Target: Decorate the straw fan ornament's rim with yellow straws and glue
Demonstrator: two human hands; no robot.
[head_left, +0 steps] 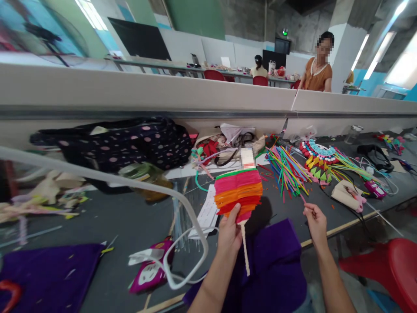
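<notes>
My left hand (230, 232) grips a woven fan-like piece (238, 191) made of pink, orange and red strips with a green top edge. It holds the piece upright by the base, where a pale stick handle (245, 250) hangs down. My right hand (315, 221) is raised to the right of it and pinches the end of a thin pink strip (302, 201). Beyond that hand, a loose pile of coloured strips (286, 169) lies on the grey table (130, 217).
A dark polka-dot bag (130, 143) lies at the back left, and purple cloth (48, 274) at the front left. A woven multicoloured piece (321, 158) lies at the right and a red stool (394, 265) stands at the lower right. A white tube (182, 204) curves across the front. People work at a far table.
</notes>
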